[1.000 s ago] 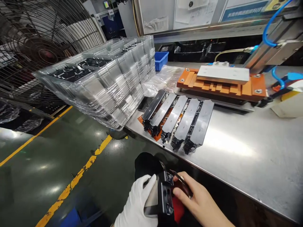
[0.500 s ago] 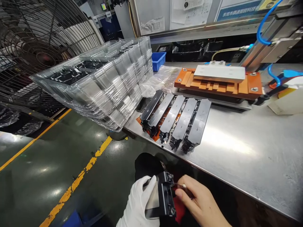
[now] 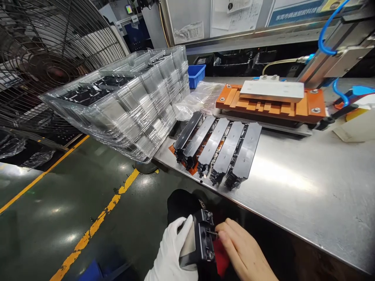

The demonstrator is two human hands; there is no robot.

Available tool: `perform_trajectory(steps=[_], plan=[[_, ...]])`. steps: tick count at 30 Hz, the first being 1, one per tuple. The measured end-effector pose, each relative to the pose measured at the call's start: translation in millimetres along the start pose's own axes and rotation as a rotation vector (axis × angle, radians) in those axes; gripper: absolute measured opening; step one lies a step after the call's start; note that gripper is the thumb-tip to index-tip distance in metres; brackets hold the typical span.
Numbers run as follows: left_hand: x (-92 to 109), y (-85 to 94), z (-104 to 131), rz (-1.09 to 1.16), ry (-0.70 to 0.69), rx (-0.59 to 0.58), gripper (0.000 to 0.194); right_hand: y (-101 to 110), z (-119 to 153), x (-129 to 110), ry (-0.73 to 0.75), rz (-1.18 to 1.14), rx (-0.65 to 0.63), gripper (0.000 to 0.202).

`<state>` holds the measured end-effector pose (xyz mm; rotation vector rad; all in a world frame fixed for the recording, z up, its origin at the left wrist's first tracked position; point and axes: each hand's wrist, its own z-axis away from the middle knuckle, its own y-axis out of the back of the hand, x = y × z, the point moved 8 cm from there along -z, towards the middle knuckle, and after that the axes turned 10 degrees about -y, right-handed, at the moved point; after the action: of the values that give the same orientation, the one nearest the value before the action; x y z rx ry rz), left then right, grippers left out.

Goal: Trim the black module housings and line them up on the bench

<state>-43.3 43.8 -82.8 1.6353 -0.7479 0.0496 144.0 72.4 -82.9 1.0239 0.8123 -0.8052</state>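
Observation:
My left hand, in a white glove, is wrapped round a black plastic housing with a grey face, its end turned to the right. My bare right hand is closed at that end, thumb and fingers pinching a thin, dark metal piece that reaches into the housing's end. Most of this thin piece is hidden by the fingers, so its kind does not show. Beyond the hands, several long black plastic parts lie side by side at the edge of the metal table.
A tall stack of clear plastic trays stands at the left, black parts in the top one. Behind the row sits an orange fixture under a white press plate. A blue bin and a large fan are further back.
My right hand has shifted slightly and turned, its fingers now closer to the housing's end, where the thin piece shows. The housing has tilted a little in my left hand.

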Motion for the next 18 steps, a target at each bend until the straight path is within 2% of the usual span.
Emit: perform_trajectory(steps=[3, 6, 9, 11, 14, 16, 18], plan=[[-2.0, -0.9, 0.8, 0.056, 0.023, -0.014, 0.092, -0.1, 0.3, 2.7, -0.001, -0.063, 0.036, 0.032], [-2.7, -0.7, 2.7, 0.071, 0.045, -0.039, 0.090, 3.1, -3.3, 12.5, -0.087, -0.228, 0.101, 0.037], [-0.5, 0.8, 4.1, 0.057, 0.023, -0.045, 0.086, -6.0, -8.0, 18.6, -0.150, -0.285, 0.014, 0.032], [1.9, 2.7, 3.1, 0.044, -0.007, -0.030, 0.084, -7.8, -8.3, 23.5, -0.193, -0.309, 0.002, 0.033], [7.0, 12.9, -3.2, -0.068, -0.069, 0.060, 0.081, 0.5, -0.5, 33.0, -0.274, -0.373, 0.115, 0.038], [12.5, 21.6, -9.8, -0.186, -0.126, 0.125, 0.080, -4.3, 7.5, 32.3, -0.286, -0.384, 0.052, 0.039], [16.6, 27.6, -16.5, -0.271, -0.162, 0.150, 0.075, -16.5, 15.8, 26.7, -0.282, -0.356, -0.103, 0.038]])
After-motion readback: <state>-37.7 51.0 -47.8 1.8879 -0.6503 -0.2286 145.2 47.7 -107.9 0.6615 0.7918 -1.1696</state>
